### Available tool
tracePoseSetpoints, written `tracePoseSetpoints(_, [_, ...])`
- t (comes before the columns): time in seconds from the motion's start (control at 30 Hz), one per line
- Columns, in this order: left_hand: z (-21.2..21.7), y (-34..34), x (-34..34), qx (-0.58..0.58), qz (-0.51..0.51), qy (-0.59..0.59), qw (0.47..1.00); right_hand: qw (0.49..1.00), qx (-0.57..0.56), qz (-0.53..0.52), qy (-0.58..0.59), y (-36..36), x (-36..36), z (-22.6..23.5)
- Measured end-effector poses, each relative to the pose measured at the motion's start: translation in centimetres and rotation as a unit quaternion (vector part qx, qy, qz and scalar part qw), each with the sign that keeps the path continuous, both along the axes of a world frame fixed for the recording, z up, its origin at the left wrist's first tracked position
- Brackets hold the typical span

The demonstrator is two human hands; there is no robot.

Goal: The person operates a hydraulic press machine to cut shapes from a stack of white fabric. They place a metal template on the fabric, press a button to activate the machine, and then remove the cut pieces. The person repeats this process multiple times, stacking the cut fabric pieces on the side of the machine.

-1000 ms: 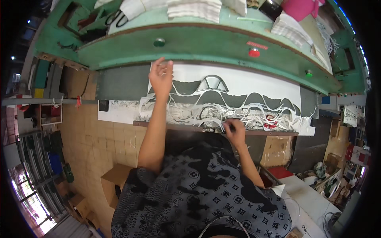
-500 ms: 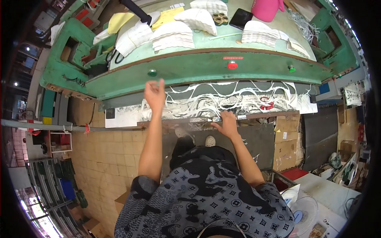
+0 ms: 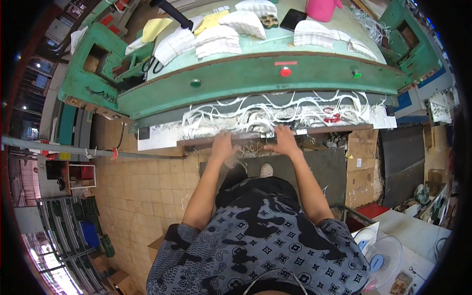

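Under a green machine beam (image 3: 236, 88) lies a flat board (image 3: 160, 135) strewn with curling white strips (image 3: 265, 117), scraps cut in bands. A dark brown rail (image 3: 339, 131) runs along the board's near edge. On the middle of that rail sits my left hand (image 3: 224, 146), slightly blurred, its fingertips at the edge and its thumb pointing right. My right hand (image 3: 285, 142) touches the same rail farther right, thumb spread left and fingers forward. Neither hand shows anything held. A small red piece (image 3: 333, 118) lies among the strips at the right.
Stacks of white cut pieces (image 3: 218, 42), a dark phone (image 3: 293, 20) and a pink jug (image 3: 320, 10) rest on the table above the beam. Buttons, including a red one (image 3: 285, 72), sit on the beam. A grey bar (image 3: 142, 155) crosses at left; a fan (image 3: 383, 260) stands lower right.
My left hand has come down from in front of the beam, near the left button, to the board's front rail. My right hand stays at the rail. The view has shifted slightly.
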State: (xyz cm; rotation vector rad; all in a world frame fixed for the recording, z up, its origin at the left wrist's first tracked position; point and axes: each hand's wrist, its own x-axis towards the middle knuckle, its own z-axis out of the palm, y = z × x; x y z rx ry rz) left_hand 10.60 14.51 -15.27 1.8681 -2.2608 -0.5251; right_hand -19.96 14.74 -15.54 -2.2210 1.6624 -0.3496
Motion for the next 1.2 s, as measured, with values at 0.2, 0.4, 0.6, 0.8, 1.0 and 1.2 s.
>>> tracePoseSetpoints(0.2, [0.2,-1.2,-0.6,-0.037,0.003,-0.018,0.999,0.995,-0.056,-0.074,-0.047,-1.4,0.7,-0.9])
tracePoseSetpoints(0.4, [0.0,-1.6,0.2,-0.057,0.003,0.020,0.998,0.991,-0.066,-0.070,-0.095,-2.2,0.9,-0.4])
tracePoseSetpoints(0.6, [3.1,-3.3,1.7,0.058,-0.057,0.073,0.994,0.987,-0.041,-0.003,-0.158,-3.2,-0.7,2.1])
tracePoseSetpoints(0.8, [8.1,-15.1,0.5,0.003,0.032,0.079,0.996,0.985,0.012,-0.060,-0.159,-13.7,2.2,6.7])
tracePoseSetpoints(1.0, [-0.5,-18.6,-0.7,-0.012,-0.031,-0.002,0.999,0.992,0.000,0.114,-0.054,-21.4,5.5,2.7])
tracePoseSetpoints(1.2, [0.4,-17.3,-1.3,0.015,0.053,0.044,0.998,0.972,-0.077,0.052,-0.217,-13.3,4.7,4.1])
